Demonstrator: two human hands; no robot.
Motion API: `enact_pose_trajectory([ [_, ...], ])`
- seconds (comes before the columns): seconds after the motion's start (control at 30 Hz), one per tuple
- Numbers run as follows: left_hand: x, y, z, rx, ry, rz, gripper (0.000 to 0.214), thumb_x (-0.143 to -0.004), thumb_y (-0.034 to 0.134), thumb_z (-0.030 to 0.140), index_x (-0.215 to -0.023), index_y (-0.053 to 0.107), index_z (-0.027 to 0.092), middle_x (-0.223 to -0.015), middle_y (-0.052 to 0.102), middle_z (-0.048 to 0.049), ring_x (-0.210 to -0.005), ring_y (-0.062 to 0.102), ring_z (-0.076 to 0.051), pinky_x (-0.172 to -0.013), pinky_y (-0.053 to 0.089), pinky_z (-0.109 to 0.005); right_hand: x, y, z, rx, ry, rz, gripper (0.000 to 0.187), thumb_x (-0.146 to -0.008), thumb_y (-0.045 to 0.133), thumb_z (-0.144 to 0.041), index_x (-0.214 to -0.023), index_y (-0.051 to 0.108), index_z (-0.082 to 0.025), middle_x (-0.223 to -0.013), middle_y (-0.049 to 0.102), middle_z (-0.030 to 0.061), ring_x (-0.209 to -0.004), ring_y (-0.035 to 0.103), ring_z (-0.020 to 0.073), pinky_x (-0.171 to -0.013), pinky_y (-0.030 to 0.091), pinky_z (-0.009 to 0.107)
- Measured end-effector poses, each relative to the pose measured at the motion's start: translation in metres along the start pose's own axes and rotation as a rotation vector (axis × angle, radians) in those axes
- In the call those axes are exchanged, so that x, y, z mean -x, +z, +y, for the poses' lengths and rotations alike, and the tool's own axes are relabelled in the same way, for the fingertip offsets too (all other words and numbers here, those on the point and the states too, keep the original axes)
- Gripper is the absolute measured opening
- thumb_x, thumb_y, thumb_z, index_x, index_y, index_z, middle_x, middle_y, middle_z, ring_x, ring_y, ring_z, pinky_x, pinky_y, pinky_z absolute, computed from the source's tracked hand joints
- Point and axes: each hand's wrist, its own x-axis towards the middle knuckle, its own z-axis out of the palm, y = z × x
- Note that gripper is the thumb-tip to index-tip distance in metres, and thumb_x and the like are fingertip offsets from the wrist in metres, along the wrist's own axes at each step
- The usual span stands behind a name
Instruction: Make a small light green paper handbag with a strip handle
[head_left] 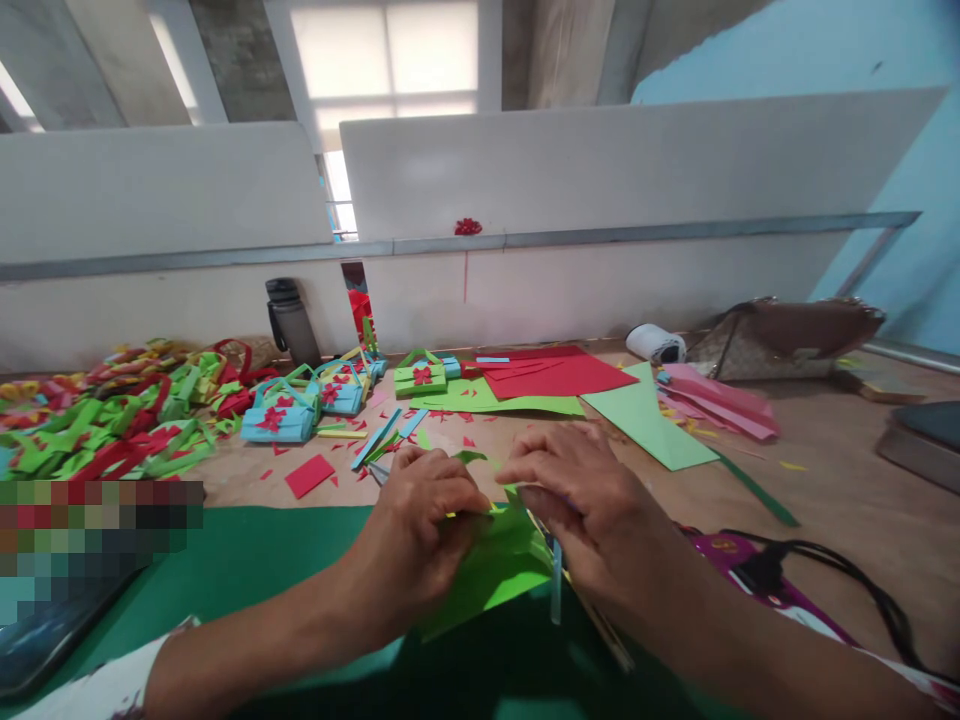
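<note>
A piece of bright green paper (pixel 499 570) lies between my hands, above the dark green mat (pixel 292 540). My left hand (pixel 431 530) grips its left edge, thumb and fingers pinched together. On the far right side of the sheet, my right hand (pixel 581 490) is closed on the paper's upper corner. Beneath that hand a clear glue stick (pixel 556 585) and thin sticks (pixel 611 635) show in part. Scissors (pixel 379 472) peek out behind my left hand, mostly hidden.
Small blue paper bags (pixel 277 422) and a green paper bag (pixel 420 378) with red bows stand behind. Red paper (pixel 562 375), pale green paper (pixel 652 420) and scraps surround them. A bottle (pixel 294 325) stands at the back; a purple power strip (pixel 757 570) with cables lies right.
</note>
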Motion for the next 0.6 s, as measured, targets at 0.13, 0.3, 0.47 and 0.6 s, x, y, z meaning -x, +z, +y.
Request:
enact_pose_trajectory([
  [0.13, 0.000, 0.002, -0.002, -0.128, 0.072, 0.008, 0.017, -0.079, 0.053, 0.007, -0.067, 0.060, 0.016, -0.064, 0.058, 0.0003, -0.065, 0.049, -0.014, -0.073, 0.030, -0.034, -0.002, -0.003, -0.003, 0.050, -0.035, 0.008, 0.016, -0.083, 0.048, -0.011, -0.075, 0.060, -0.019, -0.086, 0.057, 0.0047, -0.084, 0.051, 0.0202, -0.078, 0.032, 0.039],
  [0.3, 0.003, 0.009, -0.007, -0.222, 0.115, 0.063, 0.015, -0.080, 0.057, 0.011, -0.068, 0.063, 0.018, -0.062, 0.059, 0.0015, -0.065, 0.048, -0.014, -0.082, 0.029, -0.038, 0.002, 0.003, -0.005, 0.148, -0.035, -0.026, 0.021, -0.082, 0.047, -0.010, -0.067, 0.059, -0.018, -0.090, 0.058, 0.0076, -0.091, 0.050, 0.0239, -0.085, 0.028, 0.048],
  [0.47, 0.001, 0.010, -0.002, -0.224, 0.143, 0.083, 0.017, -0.082, 0.055, 0.016, -0.069, 0.064, 0.020, -0.064, 0.061, 0.0007, -0.066, 0.049, -0.014, -0.083, 0.030, -0.038, 0.003, 0.003, -0.004, 0.138, -0.057, -0.078, 0.019, -0.078, 0.044, -0.006, -0.068, 0.054, -0.018, -0.086, 0.055, 0.0064, -0.084, 0.048, 0.0226, -0.079, 0.032, 0.043],
  [0.6, -0.004, -0.003, 0.002, -0.151, 0.042, 0.040, 0.014, -0.078, 0.054, 0.009, -0.072, 0.063, 0.019, -0.071, 0.065, -0.0006, -0.070, 0.054, -0.016, -0.075, 0.035, -0.035, 0.000, 0.001, -0.002, 0.178, -0.045, -0.020, 0.020, -0.078, 0.039, -0.003, -0.070, 0.048, -0.018, -0.079, 0.053, 0.0053, -0.078, 0.047, 0.0205, -0.079, 0.032, 0.042],
])
